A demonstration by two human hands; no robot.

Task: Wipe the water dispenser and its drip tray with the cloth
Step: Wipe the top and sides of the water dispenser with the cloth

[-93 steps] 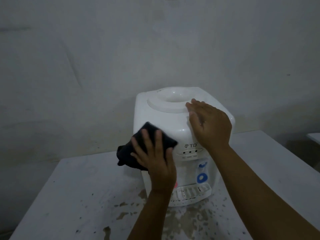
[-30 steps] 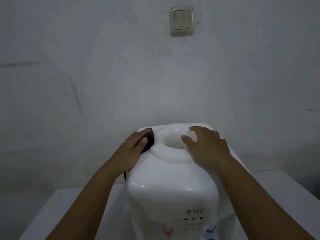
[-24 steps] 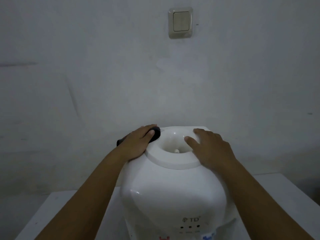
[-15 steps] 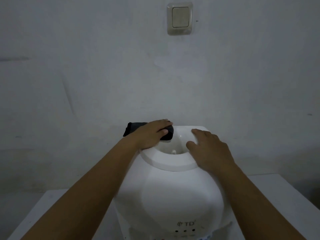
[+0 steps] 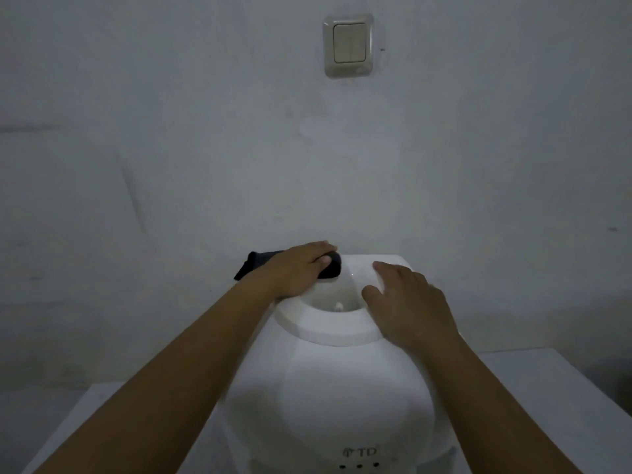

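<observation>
Black cloth (image 5: pixel 330 270) under flat left hand (image 5: pixel 301 270) — dispenser (image 5: pixel 328 388) rim, right hand (image 5: pixel 407 302) resting open, grasping nothing.

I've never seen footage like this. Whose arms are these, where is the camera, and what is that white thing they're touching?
There is no machine here: these are a person's two bare arms, filmed by a camera worn on the head that looks forward and down. That is why both arms reach in from the bottom of the picture.

The white rounded thing is a tabletop water dispenser standing on a pale table against a wall. On top is a round well where a bottle would sit.

The left hand presses a dark cloth against the far left rim of that well. The right hand holds nothing; it rests flat on the right rim, probably steadying it.

On the wall above is a light switch. The drip tray is out of view.
</observation>
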